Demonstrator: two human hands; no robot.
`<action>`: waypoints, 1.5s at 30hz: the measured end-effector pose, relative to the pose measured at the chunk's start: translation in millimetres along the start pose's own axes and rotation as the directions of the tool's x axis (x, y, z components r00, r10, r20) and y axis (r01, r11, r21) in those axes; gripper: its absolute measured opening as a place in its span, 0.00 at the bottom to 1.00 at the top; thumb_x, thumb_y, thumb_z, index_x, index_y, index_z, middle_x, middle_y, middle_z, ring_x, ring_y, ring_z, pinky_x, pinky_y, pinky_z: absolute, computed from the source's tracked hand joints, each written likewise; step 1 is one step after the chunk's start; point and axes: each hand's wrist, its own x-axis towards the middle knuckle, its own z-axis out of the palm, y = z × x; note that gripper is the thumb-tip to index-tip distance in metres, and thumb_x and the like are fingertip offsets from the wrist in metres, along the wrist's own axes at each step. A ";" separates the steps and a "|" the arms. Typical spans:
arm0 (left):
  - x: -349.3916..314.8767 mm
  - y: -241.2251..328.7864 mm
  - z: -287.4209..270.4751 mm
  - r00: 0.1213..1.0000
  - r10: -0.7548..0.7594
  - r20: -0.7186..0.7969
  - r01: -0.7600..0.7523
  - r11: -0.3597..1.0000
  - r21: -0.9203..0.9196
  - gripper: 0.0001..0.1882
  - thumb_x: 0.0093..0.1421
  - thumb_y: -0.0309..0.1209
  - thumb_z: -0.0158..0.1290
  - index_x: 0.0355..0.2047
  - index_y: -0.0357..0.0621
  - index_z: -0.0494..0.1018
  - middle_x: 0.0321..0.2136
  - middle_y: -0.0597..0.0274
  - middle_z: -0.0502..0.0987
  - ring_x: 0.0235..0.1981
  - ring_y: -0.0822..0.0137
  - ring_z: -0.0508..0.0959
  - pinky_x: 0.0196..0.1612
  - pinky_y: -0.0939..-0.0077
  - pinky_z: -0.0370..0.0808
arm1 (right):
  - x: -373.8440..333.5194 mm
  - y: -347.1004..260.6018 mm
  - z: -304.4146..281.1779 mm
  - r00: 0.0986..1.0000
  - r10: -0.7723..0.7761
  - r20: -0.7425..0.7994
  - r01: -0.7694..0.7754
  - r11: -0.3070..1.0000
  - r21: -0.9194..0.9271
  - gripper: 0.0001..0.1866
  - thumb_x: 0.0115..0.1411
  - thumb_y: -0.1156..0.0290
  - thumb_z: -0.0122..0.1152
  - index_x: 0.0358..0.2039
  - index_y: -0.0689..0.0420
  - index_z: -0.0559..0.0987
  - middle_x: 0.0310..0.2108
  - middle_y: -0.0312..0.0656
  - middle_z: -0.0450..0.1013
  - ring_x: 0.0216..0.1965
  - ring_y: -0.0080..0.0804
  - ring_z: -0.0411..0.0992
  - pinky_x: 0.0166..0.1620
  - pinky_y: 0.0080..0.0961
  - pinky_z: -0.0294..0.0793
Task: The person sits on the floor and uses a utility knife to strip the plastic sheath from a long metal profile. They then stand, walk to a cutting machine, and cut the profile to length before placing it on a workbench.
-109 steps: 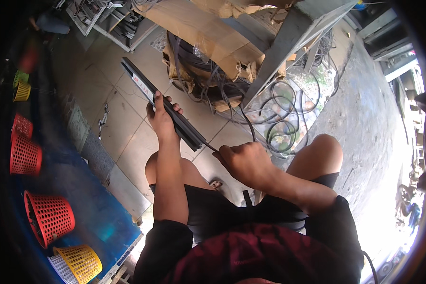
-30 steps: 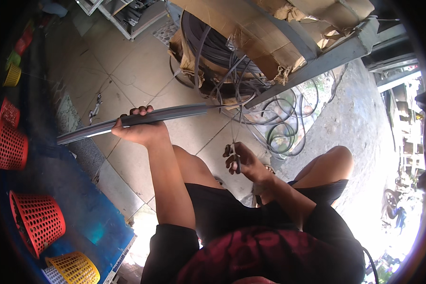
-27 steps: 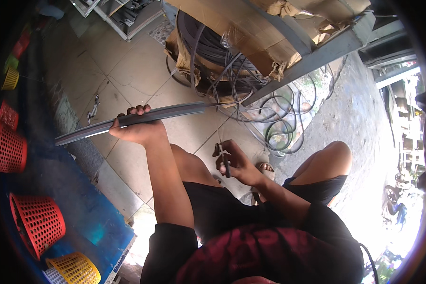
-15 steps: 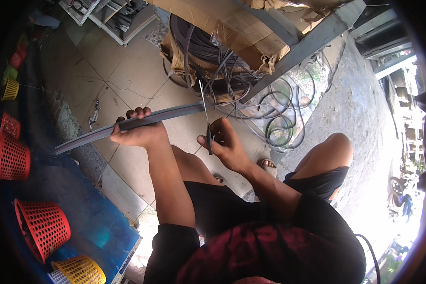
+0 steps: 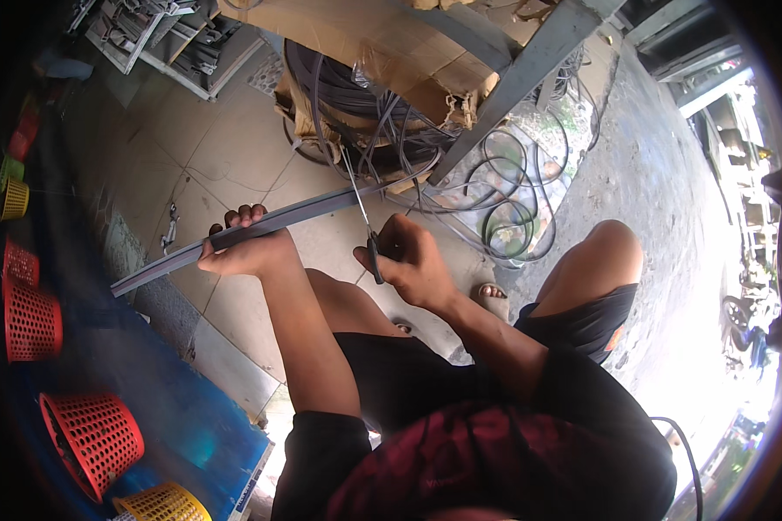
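Note:
Across my left palm lies a long grey channel bar (image 5: 274, 215) with a lighter edge, slanting up to the right. My left hand (image 5: 250, 246) is closed round it, thumb below and fingertips over the top. In my right hand (image 5: 406, 260) is a pair of scissors (image 5: 372, 247) with black handles and thin bright blades. The blades point up and a little left, crossing the bar's right end. A grey flexible strip (image 5: 397, 180) runs from that end toward a big coil (image 5: 354, 91) of the same material. Whether the blades bite into the strip I cannot tell.
Torn cardboard (image 5: 408, 48) surrounds the coil, beside a grey metal beam (image 5: 526, 91). Loose strip loops (image 5: 517, 195) lie on the floor at right. At left, a blue table (image 5: 169, 425) bears red baskets (image 5: 96, 438) and yellow ones (image 5: 167, 502). A metal rack (image 5: 213, 82) stands far left.
The scissors have tilted so their tips lean further left, and my right hand has closed more on the handles. My left hand keeps its hold on the bar. The whole view has shifted slightly.

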 end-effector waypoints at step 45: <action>-248.8 289.2 395.6 0.674 -0.331 0.661 -0.681 0.068 0.729 0.16 0.64 0.37 0.70 0.35 0.40 0.76 0.22 0.59 0.79 0.19 0.63 0.78 0.26 0.66 0.77 | -251.0 -237.8 -436.5 0.663 0.744 -0.079 -0.197 0.072 -0.978 0.29 0.56 0.44 0.73 0.45 0.58 0.89 0.45 0.52 0.86 0.50 0.52 0.84 0.50 0.44 0.85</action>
